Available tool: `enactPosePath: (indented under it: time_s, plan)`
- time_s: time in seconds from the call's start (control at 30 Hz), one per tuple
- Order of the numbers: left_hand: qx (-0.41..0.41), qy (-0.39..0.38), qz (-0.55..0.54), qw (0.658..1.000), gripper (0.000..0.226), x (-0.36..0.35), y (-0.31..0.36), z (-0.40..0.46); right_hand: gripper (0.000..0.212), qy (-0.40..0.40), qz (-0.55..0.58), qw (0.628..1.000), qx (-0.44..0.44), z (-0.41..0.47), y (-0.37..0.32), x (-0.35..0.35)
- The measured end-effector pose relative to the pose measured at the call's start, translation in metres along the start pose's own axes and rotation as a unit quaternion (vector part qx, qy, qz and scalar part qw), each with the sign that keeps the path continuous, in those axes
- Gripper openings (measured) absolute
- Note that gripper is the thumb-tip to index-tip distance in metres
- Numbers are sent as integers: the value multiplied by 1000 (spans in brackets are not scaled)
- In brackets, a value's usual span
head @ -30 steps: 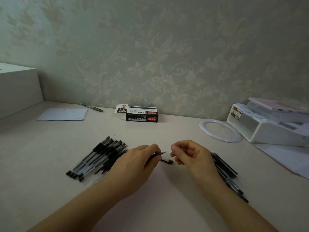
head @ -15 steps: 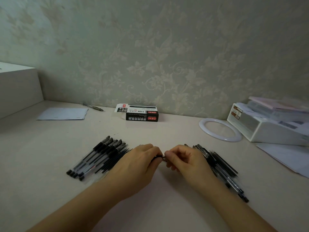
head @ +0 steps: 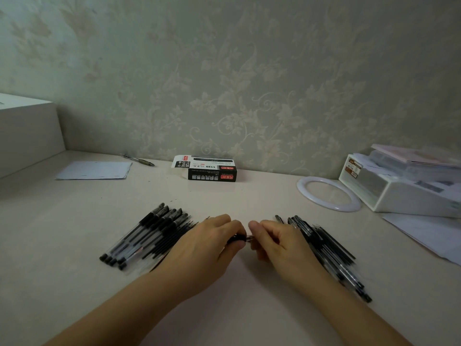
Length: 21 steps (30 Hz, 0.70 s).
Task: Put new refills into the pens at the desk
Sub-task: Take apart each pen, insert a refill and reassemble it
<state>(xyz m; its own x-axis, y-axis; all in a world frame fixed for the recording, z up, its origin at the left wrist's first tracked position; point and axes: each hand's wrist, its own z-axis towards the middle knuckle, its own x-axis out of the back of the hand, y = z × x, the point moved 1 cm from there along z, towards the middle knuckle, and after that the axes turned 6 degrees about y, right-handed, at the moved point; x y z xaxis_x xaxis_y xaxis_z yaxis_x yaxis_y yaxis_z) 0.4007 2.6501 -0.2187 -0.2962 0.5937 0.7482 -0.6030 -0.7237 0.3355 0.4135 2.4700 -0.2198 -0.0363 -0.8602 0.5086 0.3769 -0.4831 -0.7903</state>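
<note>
left hand (head: 209, 243) grips a pen (head: 237, 238) while right hand (head: 277, 242) pinches its tip, apparently screwing it together; next, a careful twist.

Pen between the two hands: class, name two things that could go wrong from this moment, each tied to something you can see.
1. The left hand and right hand pinch a small black pen at its very end; the fingers could slip, dropping a small part on the desk.
2. The right forearm lies against the right pile of pens; a careless move might scatter it.
</note>
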Motion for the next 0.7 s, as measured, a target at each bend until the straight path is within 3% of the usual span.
enactPosePath:
  time_s: [0.17,0.33,0.5,0.7]
  plan:
    - [4,11,-6,1000,14,1,-2,1,17,-35,31,999,-1,2,1,2]
    - [0,8,-10,1000,12,-2,-1,1,43,-18,20,1000,-3,1,1,0]
    - [7,12,-23,1000,13,0,-3,1,17,-45,25,999,5,1,1,1]
    - [3,29,-17,999,10,4,2,3,27,-41,26,999,17,1,2,0]
